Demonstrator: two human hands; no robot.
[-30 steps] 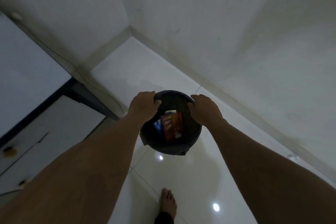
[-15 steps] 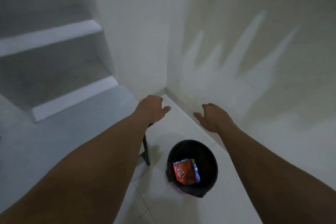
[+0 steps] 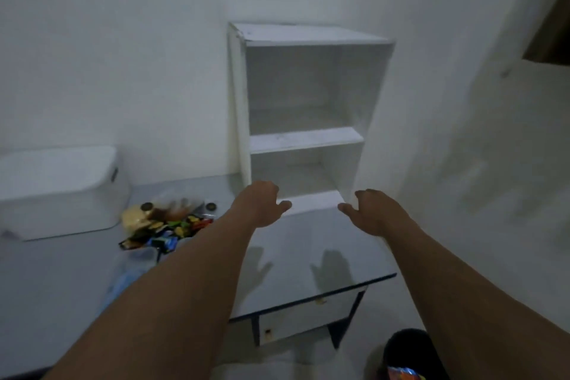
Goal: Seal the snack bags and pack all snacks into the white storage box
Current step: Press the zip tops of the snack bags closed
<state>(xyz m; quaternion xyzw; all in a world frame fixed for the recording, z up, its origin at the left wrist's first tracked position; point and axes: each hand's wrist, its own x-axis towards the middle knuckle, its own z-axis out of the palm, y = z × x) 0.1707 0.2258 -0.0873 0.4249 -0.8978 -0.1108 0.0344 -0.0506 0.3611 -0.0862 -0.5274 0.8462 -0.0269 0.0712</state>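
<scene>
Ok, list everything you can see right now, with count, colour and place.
Lidded plastic storage box: one, white, far left on the desk.
Pile of snack packets: several, blurred, yellow, orange, green and blue, on the desk right of the box.
Flat desk: one, pale grey top with dark edge, centre.
Open shelf unit: one, white, standing at the back of the desk, shelves bare.
Round bin: one, black, on the floor bottom right, a colourful wrapper inside.
Left hand: one, open, empty, above the desk.
Right hand: one, open, empty, above the desk.
</scene>
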